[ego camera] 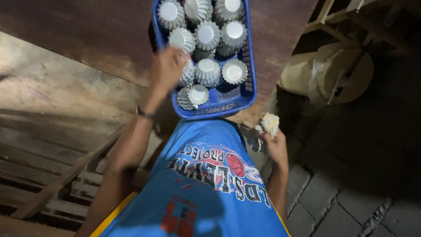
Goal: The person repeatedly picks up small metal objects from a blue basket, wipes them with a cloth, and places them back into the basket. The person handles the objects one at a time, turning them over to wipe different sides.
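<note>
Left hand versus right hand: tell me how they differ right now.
The left hand reaches up into the blue basket and touches a fluted metal mould; the right hand hangs low beside the shirt. The left looks empty; the right holds a pale wad. Both are bare.

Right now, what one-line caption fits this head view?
Left hand reaches into a blue plastic basket of fluted metal moulds on a brown wooden table; right hand holds a pale crumpled wad.

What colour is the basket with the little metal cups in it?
The basket is blue, a plastic mesh one, seen best in the head view.
</note>
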